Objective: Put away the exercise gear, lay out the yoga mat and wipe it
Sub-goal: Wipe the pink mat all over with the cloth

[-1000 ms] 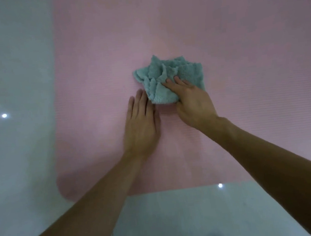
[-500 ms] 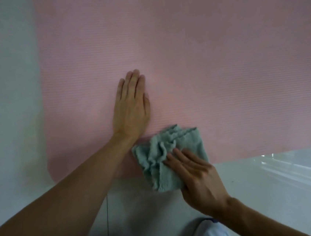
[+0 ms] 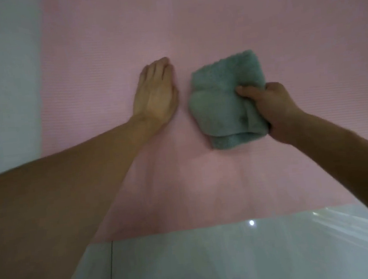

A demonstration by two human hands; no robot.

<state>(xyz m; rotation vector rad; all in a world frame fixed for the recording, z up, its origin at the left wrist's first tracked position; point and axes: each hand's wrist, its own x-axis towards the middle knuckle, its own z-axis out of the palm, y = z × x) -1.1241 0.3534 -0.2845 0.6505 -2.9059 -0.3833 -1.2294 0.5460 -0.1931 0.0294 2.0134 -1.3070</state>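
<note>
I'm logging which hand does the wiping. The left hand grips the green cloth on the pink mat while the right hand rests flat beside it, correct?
Not quite: the hands are swapped. The head view shows the right hand gripping the green cloth on the pink mat, while the left hand rests flat beside it.

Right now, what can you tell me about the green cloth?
The green cloth is soft, fluffy terry, grey-green, folded over into a thick wad with a layered lower edge. It lies on the pink yoga mat. The right hand grips its right side, thumb on top. The left hand rests flat beside it, not touching.
</note>
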